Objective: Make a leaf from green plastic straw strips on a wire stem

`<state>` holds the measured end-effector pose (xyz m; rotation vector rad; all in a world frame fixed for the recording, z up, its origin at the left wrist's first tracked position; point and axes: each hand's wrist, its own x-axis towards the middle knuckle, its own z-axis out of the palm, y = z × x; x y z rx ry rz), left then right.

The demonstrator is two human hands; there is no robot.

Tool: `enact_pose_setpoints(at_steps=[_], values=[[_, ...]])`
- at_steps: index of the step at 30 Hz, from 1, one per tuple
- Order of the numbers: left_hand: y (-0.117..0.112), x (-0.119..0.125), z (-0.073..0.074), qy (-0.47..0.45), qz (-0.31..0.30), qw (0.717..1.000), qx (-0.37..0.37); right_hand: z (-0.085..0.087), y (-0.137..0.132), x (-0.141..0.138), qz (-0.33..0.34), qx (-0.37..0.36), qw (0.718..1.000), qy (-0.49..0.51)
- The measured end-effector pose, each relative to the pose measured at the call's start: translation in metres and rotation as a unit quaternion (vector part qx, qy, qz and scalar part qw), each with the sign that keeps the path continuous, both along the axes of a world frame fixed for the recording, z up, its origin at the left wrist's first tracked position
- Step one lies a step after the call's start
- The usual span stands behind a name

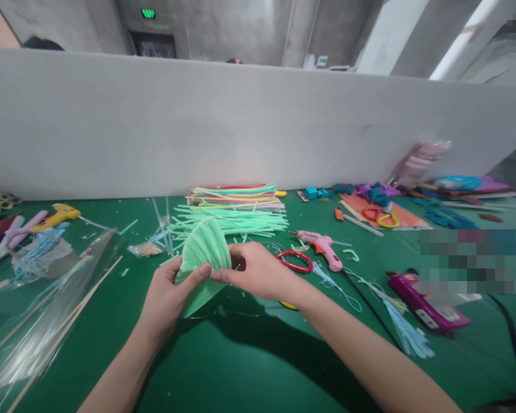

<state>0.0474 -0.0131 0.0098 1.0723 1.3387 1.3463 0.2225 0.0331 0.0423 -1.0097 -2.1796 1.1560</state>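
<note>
Head view: fuzzy, ridged mint fan [207, 245], pinched two-handed
Left grip [167, 289] closed on its 8 o'clock, right grip [255, 268] on its 4, skinny stems [245, 219] piled toward 2

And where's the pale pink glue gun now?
In the head view, the pale pink glue gun lies right of centre on the green table, beyond the right wrist, beside a red scissors handle.

One head-worn view, forward and down over the nearby green table [206, 367] toward a partition [163, 126]

Matt, fuzzy, ridged green fan [204, 244]
</note>
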Motion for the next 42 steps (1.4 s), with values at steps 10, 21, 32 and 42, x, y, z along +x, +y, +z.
enact_pose_setpoints(at_steps=[10,21,32,42], values=[[0.001,0.0,-0.006,-0.015,0.009,1.0,0.006,0.0,0.003,0.002,-0.017,0.001,1.0,-0.016],[-0.001,0.0,-0.003,0.012,0.0,1.0,0.006,-0.004,0.003,-0.001,-0.033,-0.047,0.996,0.065],[-0.002,0.005,-0.001,0.016,0.017,1.0,0.0,-0.01,0.001,-0.007,-0.079,0.003,0.996,0.042],[-0.002,0.005,-0.003,0.036,0.01,0.999,0.001,-0.008,-0.003,-0.01,-0.071,-0.115,0.979,0.151]])
